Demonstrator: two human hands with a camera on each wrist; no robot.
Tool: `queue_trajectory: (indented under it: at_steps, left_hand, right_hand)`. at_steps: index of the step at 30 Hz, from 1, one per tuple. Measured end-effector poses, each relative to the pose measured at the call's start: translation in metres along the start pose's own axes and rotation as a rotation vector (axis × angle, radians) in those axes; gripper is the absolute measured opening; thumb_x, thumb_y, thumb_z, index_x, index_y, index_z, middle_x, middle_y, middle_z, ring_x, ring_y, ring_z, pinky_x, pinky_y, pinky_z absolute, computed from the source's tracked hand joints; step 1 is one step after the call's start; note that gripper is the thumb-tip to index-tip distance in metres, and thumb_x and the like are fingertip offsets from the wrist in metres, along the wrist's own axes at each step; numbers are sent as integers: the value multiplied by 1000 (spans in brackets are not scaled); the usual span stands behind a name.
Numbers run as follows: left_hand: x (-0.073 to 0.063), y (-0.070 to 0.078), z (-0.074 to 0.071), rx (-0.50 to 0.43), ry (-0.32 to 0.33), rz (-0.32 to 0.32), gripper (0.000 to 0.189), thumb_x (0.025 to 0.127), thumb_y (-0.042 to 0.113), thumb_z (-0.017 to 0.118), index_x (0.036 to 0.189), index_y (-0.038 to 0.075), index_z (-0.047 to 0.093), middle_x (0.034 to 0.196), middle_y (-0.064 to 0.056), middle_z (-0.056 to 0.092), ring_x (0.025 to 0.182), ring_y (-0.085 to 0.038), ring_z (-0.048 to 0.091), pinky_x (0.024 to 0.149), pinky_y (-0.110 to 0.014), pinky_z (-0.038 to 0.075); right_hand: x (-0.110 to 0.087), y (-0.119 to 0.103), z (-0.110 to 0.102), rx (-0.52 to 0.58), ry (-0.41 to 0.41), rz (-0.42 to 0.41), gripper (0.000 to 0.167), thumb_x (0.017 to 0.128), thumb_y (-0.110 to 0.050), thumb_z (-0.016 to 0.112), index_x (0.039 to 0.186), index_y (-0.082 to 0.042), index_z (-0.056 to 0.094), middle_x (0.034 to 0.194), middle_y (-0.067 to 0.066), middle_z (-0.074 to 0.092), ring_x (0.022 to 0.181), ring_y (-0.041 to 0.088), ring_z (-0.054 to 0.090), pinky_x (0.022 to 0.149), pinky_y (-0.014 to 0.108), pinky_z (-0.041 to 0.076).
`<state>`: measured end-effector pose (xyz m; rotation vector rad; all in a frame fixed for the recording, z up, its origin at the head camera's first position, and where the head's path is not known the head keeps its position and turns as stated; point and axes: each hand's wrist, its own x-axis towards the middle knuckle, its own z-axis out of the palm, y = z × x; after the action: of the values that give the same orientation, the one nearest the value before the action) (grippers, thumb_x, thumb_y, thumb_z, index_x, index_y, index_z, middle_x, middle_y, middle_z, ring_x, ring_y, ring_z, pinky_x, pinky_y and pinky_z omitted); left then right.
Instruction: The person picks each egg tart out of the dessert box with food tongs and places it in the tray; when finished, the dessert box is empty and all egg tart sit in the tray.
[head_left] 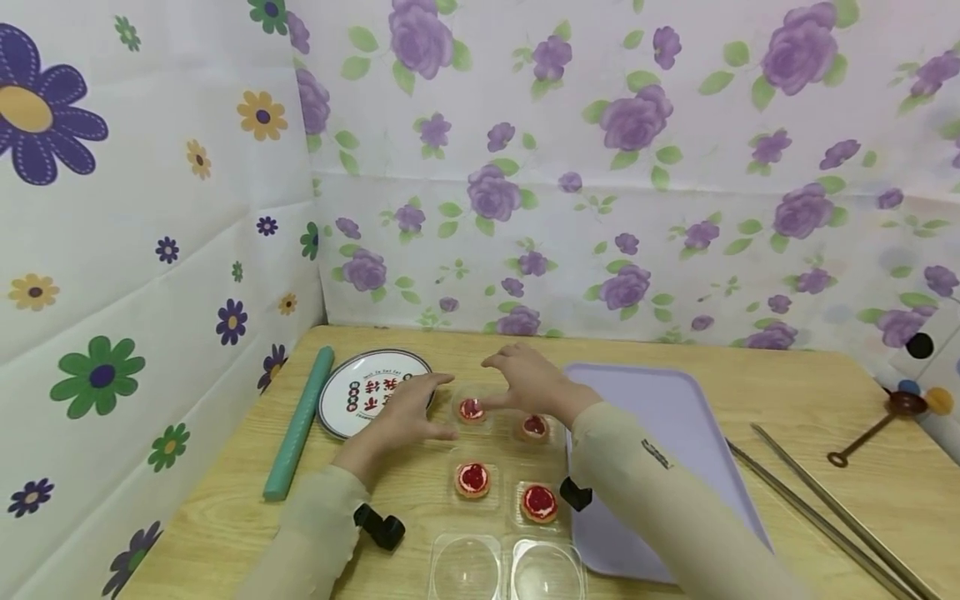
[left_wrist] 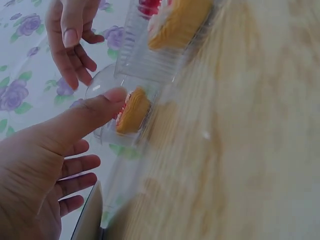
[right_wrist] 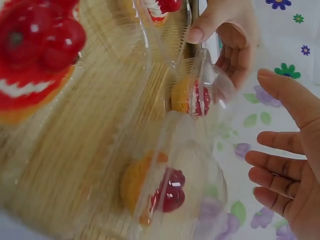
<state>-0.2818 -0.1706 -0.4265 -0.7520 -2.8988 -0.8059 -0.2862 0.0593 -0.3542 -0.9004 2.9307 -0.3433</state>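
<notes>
Hovering hands: your left hand (head_left: 405, 412) and right hand (head_left: 528, 379) are spread wide, gripping nothing; thumb contact with plastic can't be told.
Far-left tart (head_left: 471, 410): on the bench (head_left: 750, 383), between your hands, its clear dome (right_wrist: 222, 86) probably there to guard the topping.
Near tarts (head_left: 472, 480): uncovered, clear lids (head_left: 465, 575) lying your side, likely leaving tops reachable.
Tart direction: red topping up; round, no long axis.

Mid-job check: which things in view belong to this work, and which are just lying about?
Likely in the job:
four round red-topped tarts
clear plastic boxes
left hand, right hand

Apparently just lying about:
round white lettered plate
long teal cylinder
rectangular lavender tray
long thin metal rods
brown long-handled object
</notes>
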Motion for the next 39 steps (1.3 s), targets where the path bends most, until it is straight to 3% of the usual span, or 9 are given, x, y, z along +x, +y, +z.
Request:
queue_trajectory:
  at_steps: [7,14,27,34,39]
  left_hand:
    - [-2,-4,6,-12,48,15,87,69,42,84,140,7,47,139,-10,54,130,-30,45,109,-52,33]
    - [-3,-3,7,-31,55,-5,84,69,40,84,139,11,49,136,-4,56,126,-26,46,106,-47,35]
    - [-3,0,10,-29,59,-19,83,66,45,85,135,12,53,118,-2,62,109,-19,49,94,-40,40]
    - [-3,1,9,-17,53,-20,81,68,44,84,135,10,53,119,-3,63,112,-20,49,96,-40,39]
    - [-3,1,8,2,51,-22,84,69,45,83,137,10,51,122,-4,62,114,-22,49,98,-42,40]
  right_hand:
    - [13,-9,9,-43,-53,10,76,80,-56,70,137,-9,53,140,13,53,132,34,43,113,47,36]
    - [19,-13,19,-151,-36,-7,80,78,-62,68,136,-9,53,137,11,55,128,31,46,111,45,38]
    - [23,-21,28,-195,-58,-17,82,74,-63,71,136,-11,54,134,7,59,123,27,49,111,45,37]
    - [27,-23,30,-274,-58,-43,90,68,-71,70,133,-11,57,129,6,62,117,25,50,109,44,39]
    - [28,-23,28,-284,-69,-46,84,71,-65,72,134,-12,57,126,6,63,116,24,52,107,43,39]
